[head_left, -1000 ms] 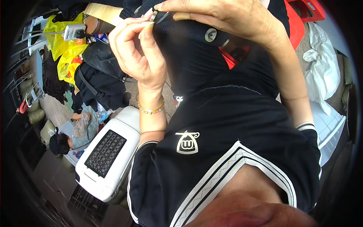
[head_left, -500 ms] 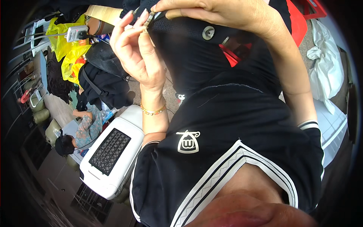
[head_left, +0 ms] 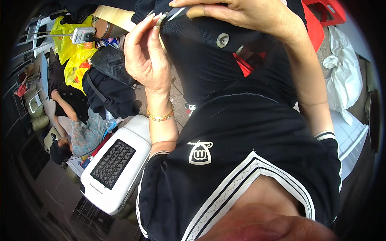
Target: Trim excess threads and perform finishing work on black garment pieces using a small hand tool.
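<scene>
Both hands are raised in front of me on a black garment (head_left: 201, 52) that hangs down over my black shirt. My left hand (head_left: 145, 56), with a gold bracelet on its wrist, pinches a small metal piece at the garment's top edge between thumb and fingertips. From the upper right, my right hand (head_left: 245, 16) lies over the garment's top and grips the fabric. A round metal snap button (head_left: 222, 40) shows on the cloth just under the right hand.
A white plastic case with a black grid panel (head_left: 114, 164) stands at the lower left. Beyond it a seated person (head_left: 76, 132) bends over. Black bags, yellow plastic bags (head_left: 74, 52) and a white device lie at upper left. Red crates and white cloth sit at right.
Both hands stay on the garment; my left hand has shifted slightly, its fingertips closing on the metal piece at the top edge. The view has tilted a little.
</scene>
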`<state>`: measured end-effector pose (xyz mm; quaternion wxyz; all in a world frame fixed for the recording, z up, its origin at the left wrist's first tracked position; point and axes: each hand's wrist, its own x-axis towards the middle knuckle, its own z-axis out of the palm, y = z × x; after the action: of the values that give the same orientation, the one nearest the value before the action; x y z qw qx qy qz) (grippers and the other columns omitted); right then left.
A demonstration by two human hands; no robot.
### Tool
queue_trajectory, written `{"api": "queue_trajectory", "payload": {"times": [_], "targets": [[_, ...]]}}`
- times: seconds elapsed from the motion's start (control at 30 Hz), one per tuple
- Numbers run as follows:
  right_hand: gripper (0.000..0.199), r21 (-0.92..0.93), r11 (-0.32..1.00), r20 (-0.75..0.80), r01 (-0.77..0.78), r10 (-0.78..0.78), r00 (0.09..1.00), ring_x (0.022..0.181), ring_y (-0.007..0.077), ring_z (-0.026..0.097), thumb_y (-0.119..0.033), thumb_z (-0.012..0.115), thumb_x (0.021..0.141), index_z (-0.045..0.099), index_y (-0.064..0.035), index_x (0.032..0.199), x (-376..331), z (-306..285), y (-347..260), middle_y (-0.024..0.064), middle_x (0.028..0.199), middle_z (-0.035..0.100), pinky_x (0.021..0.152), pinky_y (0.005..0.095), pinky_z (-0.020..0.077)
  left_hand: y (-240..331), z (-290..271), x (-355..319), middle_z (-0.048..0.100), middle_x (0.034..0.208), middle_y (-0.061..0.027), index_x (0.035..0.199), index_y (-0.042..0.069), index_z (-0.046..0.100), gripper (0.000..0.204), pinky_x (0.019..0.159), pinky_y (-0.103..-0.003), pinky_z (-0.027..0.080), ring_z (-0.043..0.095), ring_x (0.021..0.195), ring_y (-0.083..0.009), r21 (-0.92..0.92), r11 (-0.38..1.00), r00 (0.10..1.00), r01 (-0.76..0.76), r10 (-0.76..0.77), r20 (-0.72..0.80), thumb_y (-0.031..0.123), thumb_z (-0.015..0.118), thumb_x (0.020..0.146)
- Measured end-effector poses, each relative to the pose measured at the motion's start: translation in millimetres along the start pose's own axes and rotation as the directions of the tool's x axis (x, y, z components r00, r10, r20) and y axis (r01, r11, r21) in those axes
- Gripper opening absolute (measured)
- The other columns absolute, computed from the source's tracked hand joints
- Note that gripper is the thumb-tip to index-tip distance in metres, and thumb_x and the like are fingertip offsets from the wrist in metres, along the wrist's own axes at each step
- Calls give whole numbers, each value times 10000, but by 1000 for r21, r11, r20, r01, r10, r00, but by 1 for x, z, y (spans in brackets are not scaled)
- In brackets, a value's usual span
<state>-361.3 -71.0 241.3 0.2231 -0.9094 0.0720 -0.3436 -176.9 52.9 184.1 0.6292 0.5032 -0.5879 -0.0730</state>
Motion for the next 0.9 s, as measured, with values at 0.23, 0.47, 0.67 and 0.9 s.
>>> {"api": "queue_trajectory", "payload": {"times": [0.23, 0.47, 0.67, 0.9], "targets": [[250, -56, 996, -34, 72, -74, 997, 807, 258, 602, -131, 717, 798, 681, -37, 1027, 0, 3, 4, 82, 887, 591, 683, 333, 492, 4, 2, 3, 678, 1052, -119, 1144, -36, 607, 217, 883, -260, 523, 669, 967, -162, -54, 997, 998, 53, -54, -10, -47, 580, 929], [259, -17, 999, 10, 41, -41, 999, 782, 251, 603, -142, 721, 801, 685, -45, 1038, 1, 1, 6, 81, 884, 593, 663, 331, 491, 5, 1, 3, 680, 1052, -118, 1144, -37, 611, 213, 873, -254, 522, 669, 966, -155, -71, 995, 997, 74, -74, -8, -38, 579, 933], [254, 27, 1000, -9, 4, -4, 1000, 765, 248, 603, -140, 719, 807, 684, -39, 1037, 0, 4, 2, 81, 875, 591, 648, 324, 488, 8, 1, 3, 667, 1056, -130, 1141, -42, 600, 216, 869, -258, 525, 656, 953, -157, -33, 994, 995, 101, -102, -2, -10, 609, 928], [227, -75, 994, 6, 74, -73, 997, 759, 247, 606, -135, 717, 807, 688, -53, 1016, 3, 8, -2, 76, 855, 585, 643, 328, 492, 1, 1, -1, 669, 1055, -123, 1126, -43, 612, 204, 863, -260, 525, 655, 957, -168, 22, 999, 1000, 23, -23, 2, -21, 605, 924]]}}
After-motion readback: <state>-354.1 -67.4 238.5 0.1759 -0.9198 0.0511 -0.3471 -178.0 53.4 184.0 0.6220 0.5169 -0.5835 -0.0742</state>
